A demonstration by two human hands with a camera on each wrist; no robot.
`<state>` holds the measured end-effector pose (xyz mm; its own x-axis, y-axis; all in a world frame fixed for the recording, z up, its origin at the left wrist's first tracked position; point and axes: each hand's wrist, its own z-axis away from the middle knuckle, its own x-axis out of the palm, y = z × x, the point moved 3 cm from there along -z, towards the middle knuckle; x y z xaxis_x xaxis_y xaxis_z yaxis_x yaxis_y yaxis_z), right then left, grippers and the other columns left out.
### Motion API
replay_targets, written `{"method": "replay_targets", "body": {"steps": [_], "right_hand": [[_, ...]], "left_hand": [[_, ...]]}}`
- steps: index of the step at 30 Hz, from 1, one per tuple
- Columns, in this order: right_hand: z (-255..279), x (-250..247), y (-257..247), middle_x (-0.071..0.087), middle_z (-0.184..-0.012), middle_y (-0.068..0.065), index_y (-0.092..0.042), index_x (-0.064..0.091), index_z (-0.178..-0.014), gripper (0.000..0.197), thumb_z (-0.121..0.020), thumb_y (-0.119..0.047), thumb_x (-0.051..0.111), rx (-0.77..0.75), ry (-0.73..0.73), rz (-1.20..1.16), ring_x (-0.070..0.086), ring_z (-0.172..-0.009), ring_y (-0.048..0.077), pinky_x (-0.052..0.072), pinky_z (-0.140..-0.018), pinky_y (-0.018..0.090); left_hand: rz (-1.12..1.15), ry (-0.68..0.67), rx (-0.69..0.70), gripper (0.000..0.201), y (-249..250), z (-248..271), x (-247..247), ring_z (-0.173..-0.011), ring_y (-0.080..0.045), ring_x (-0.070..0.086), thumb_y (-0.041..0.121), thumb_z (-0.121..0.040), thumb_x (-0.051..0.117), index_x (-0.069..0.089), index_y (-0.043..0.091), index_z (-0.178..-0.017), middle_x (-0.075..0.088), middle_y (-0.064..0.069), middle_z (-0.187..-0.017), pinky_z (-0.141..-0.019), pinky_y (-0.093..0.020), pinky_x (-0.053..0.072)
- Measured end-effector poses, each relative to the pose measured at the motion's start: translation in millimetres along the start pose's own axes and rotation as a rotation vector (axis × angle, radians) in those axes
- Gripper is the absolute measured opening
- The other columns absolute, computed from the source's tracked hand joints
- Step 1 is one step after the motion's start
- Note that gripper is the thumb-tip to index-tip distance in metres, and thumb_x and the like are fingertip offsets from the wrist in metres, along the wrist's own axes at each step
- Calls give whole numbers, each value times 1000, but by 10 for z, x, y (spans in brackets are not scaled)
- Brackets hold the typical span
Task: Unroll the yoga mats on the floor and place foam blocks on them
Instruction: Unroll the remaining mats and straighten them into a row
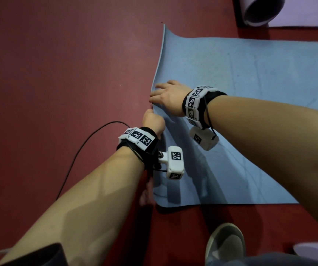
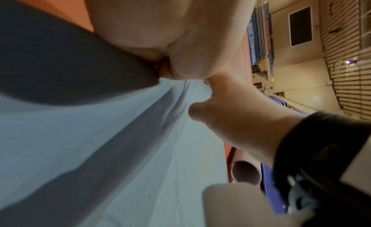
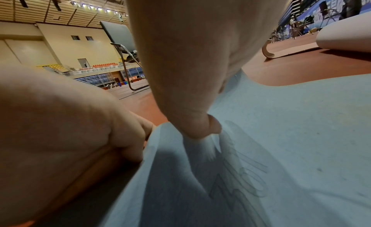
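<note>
Both hands are down at the short end of the pale blue foam yoga mat (image 1: 240, 104), which lies spread across the dark red sports floor (image 1: 58, 64) with that end rippling up instead of sitting flat. The left hand (image 1: 153, 121) is at the mat's edge, fingers curled in and pinching the edge itself; the left wrist view shows the foam gathered into folds right at that grip. The right hand (image 1: 168, 96) sits just beyond it along the same edge, palm over the mat, thumb pressing a crease into the surface; whether its fingers wrap under the edge, I cannot tell.

This looks like the flattening stage. To do it well, I'd say draw the edge outward, away from the mat's middle, keeping it low to the floor so the curl relaxes, then smooth a flat palm along it towards the far corner (image 1: 164, 25), which is lifted.

Past the mat's far side waits a rolled lilac mat (image 1: 260, 10), not yet opened. A grey shoe (image 1: 225, 244) is planted off the mat's near side. No foam blocks are in sight.
</note>
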<state>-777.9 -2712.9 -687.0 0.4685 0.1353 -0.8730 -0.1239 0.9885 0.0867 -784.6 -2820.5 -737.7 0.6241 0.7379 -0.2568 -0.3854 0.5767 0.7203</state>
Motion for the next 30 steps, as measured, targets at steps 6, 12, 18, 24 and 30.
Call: {"method": "replay_targets", "body": {"steps": [6,12,18,24,30], "right_hand": [[-50,5,39,23,-160,-8,-31,27,-152,96,-73,-38,82,-26,-87,108,10,-150,26,18,-117,55],[-90,26,44,22,-161,-8,-30,26,-152,94,-75,-35,80,-36,-98,92,9,-151,25,17,-118,54],[-143,-36,77,46,-146,-8,-29,54,-133,39,-95,-22,54,-28,96,-27,22,-147,23,24,-113,47],[-162,-114,148,56,-115,3,-23,67,-115,27,-98,-33,48,-7,178,-67,46,-115,26,38,-90,41],[-144,-85,202,59,-107,1,-23,68,-108,26,-96,-38,50,22,126,-8,46,-106,25,34,-87,39]], "left_hand": [[-68,-27,25,36,12,19,46,-99,-34,64,3,-96,47,45,4,-132,62,-20,-112,-88,-50,55],[10,-84,30,38,56,59,14,-99,-36,65,3,-95,40,43,5,-133,64,-22,-110,-88,-54,55],[24,-92,93,25,72,130,26,-99,-36,65,-1,-93,39,52,11,-110,66,-21,-108,-88,-51,55],[50,-48,3,12,-30,98,10,-94,-34,67,11,-92,46,54,21,-92,69,-17,-102,-84,-54,56],[9,23,-34,12,-78,111,-27,-89,-35,67,7,-87,49,58,14,-92,69,-15,-94,-79,-51,58]]}}
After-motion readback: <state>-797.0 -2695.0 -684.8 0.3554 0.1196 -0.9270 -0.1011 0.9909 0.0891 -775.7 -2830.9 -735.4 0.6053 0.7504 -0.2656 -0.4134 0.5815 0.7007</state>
